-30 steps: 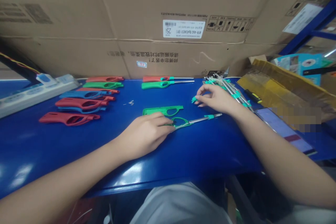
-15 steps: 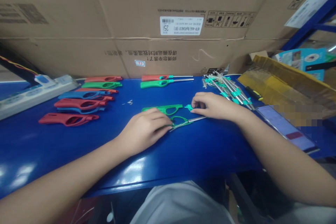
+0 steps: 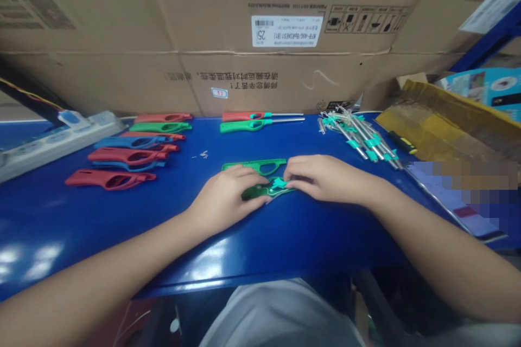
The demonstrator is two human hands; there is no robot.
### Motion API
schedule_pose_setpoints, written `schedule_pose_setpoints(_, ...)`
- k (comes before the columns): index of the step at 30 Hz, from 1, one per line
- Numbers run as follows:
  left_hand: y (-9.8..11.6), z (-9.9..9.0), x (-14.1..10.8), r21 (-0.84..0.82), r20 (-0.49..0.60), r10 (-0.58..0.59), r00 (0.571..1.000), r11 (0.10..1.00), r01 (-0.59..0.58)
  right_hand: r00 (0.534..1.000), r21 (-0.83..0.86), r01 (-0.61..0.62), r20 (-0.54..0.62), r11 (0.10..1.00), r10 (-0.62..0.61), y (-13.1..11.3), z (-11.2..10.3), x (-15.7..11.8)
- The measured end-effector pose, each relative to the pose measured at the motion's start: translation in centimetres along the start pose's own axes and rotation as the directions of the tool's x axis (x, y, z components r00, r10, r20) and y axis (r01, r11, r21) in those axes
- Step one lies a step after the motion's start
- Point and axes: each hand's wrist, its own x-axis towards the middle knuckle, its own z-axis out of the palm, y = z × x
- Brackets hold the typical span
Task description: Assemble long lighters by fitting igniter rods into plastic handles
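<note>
Between my hands lies a green lighter casing half (image 3: 254,193) with a thin wire in it. My left hand (image 3: 222,195) grips its left end, fingers and thumb curled round it. A small teal trigger piece (image 3: 278,184) is pinched in my right hand (image 3: 323,178), right over the casing; whether it is seated there I cannot tell. The metal tube at the casing's right end is mostly hidden under my right hand. Just behind, another green casing half (image 3: 271,166) rests on the blue table (image 3: 260,249).
Several red, green and blue casings (image 3: 108,179) lie at left beside a power strip (image 3: 28,152). Two lighters (image 3: 242,127), small pins (image 3: 203,155) and a heap of metal tubes with teal parts (image 3: 368,138) are further back. A phone (image 3: 459,203) and yellow-handled tool (image 3: 402,142) lie right.
My right hand has moved left and slightly down, bringing the teal trigger piece from beside the casing to over it. My left hand keeps its grip; the view has shifted a little.
</note>
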Motion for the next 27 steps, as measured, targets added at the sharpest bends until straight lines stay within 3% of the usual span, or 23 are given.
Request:
schedule_pose_setpoints(10,0.2,-0.1,0.4,-0.139,-0.009,-0.021,1.0,0.99,0.019,0.995,0.047,0.101,-0.025,0.994,-0.1,0.1,1.4,0.4)
schedule_pose_setpoints(27,0.2,0.1,0.5,-0.251,0.024,-0.137,0.99,0.958,0.139,0.979,-0.117,0.199,-0.028,0.973,-0.203,-0.2,1.7,0.4)
